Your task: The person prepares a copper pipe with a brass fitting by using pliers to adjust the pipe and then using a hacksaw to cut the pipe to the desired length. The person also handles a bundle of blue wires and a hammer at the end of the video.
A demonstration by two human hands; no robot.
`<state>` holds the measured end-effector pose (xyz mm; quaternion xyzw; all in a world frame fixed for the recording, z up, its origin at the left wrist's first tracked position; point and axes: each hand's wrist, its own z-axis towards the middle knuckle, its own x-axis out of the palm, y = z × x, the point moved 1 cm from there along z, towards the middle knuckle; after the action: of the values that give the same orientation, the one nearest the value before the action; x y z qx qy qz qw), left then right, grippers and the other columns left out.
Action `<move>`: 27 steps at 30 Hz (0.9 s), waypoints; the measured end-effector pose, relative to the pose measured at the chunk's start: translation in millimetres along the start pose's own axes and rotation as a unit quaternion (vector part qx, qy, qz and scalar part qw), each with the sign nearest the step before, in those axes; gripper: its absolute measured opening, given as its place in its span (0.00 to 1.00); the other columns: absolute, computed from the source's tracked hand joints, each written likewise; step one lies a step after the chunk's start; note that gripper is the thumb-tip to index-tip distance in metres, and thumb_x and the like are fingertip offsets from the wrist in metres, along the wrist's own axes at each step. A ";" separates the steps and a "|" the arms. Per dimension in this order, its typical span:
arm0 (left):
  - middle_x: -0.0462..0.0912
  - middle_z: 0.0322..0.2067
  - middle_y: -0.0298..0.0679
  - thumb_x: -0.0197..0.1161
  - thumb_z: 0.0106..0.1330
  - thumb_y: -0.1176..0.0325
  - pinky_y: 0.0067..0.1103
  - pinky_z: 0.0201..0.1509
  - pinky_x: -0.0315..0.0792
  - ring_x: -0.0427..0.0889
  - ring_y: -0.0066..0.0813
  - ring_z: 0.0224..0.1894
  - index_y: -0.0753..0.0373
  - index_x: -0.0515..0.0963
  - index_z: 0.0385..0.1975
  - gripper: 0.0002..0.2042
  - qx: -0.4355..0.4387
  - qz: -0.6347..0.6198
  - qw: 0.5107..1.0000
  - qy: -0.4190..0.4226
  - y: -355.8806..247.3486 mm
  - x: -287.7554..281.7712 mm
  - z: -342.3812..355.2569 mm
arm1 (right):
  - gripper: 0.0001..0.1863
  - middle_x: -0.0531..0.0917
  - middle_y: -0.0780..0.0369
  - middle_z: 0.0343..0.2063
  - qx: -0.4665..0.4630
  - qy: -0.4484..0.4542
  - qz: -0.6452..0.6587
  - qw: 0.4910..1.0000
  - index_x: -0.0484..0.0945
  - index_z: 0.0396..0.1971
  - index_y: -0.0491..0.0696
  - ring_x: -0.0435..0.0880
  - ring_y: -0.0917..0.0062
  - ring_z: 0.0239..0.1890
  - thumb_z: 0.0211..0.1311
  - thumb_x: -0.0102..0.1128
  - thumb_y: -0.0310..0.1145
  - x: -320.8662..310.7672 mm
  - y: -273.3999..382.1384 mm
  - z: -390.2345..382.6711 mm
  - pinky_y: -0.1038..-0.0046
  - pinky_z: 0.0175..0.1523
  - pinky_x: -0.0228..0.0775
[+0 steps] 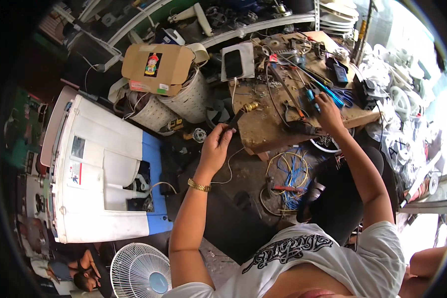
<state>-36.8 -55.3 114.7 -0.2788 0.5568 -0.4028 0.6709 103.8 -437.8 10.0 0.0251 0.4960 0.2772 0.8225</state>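
Observation:
My left hand (217,144) is closed around the lower end of a dark rod-like piece (237,119). A brass-coloured fitting (252,106) sits at its upper end, just off the near left edge of the wooden workbench (253,136). Over the bench, my right hand (328,111) has its fingers curled down at a blue-handled tool (311,95); the hand partly covers it, so its kind is unclear. Another long blue handle (335,99) lies right beside these fingers. Orange-tipped pliers (300,113) rest to the left of that hand.
A white and blue appliance cabinet (124,134) stands at left, with a fan (141,273) nearer me. Perforated drums (186,94) carry a cardboard box (156,67). A hammer (288,188) and tangled wires (295,171) lie on the floor. Bagged white parts (400,94) are piled at right.

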 end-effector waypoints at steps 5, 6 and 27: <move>0.82 0.32 0.35 0.57 0.79 0.63 0.21 0.41 0.70 0.74 0.19 0.33 0.66 0.78 0.45 0.11 -0.052 -0.023 0.998 -0.037 11.4 -11.3 -2.7 | 0.12 0.80 0.52 0.43 0.067 -0.062 -0.021 0.996 0.80 0.42 0.46 0.78 0.50 0.47 0.63 0.66 0.34 6.7 -46.4 17.6 0.54 0.50 0.74; 0.82 0.32 0.35 0.57 0.79 0.63 0.21 0.42 0.70 0.75 0.19 0.34 0.66 0.78 0.45 0.11 -0.062 -0.021 0.997 -0.041 15.0 -12.8 -4.8 | 0.13 0.81 0.52 0.44 0.070 -0.083 -0.036 0.993 0.80 0.43 0.46 0.78 0.50 0.46 0.63 0.68 0.36 7.3 -51.2 19.2 0.54 0.50 0.73; 0.82 0.30 0.42 0.58 0.77 0.58 0.27 0.38 0.71 0.81 0.34 0.32 0.66 0.78 0.44 0.15 -0.050 -0.009 0.996 -0.076 39.2 -50.9 -2.4 | 0.29 0.73 0.46 0.59 0.429 0.143 -0.266 0.851 0.73 0.60 0.49 0.73 0.48 0.60 0.57 0.66 0.26 -289.3 -239.4 -167.4 0.52 0.65 0.66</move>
<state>-32.9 8.6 108.5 -0.3467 0.5214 -0.3576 0.6928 -34.5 -818.3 81.5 0.2027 0.6656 -0.1927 0.6919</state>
